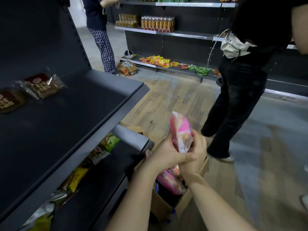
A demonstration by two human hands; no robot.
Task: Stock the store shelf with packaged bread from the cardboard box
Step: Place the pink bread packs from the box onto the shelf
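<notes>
Right above the box [160,207]: left hand [164,152] and right hand [195,152] both curled round the lower end of a bread pack [180,129] (pink, held upright). Inside the box, more pink packs [170,182], count unclear. Left of the box, a dark shelf [75,117] bearing two brown packs [44,85] near its back. Beyond the box, a person [236,97] in black, standing.

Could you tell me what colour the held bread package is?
The bread package is mostly pink; head view.
</notes>
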